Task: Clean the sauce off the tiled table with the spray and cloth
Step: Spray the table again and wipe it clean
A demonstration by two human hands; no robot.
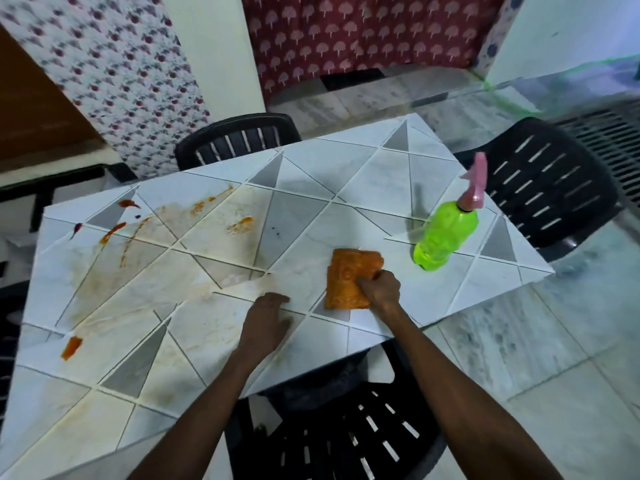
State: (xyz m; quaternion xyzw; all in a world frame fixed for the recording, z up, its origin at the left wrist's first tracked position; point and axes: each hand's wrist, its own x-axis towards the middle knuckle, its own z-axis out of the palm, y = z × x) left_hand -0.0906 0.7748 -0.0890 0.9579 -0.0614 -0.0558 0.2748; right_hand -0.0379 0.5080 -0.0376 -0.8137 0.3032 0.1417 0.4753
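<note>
Gripping folded orange cloth (pixel 349 278) in curled right-hand fingers (pixel 365 282), resting straight left fingers (pixel 277 299) nearer red sauce smears (pixel 239 225) at ten o'clock.

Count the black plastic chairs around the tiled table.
3: the far chair behind the table, the right chair at its right end, the near chair at the near edge. A dark shape at the left edge may be a fourth.

No readable text, label or number shows anywhere.
</note>
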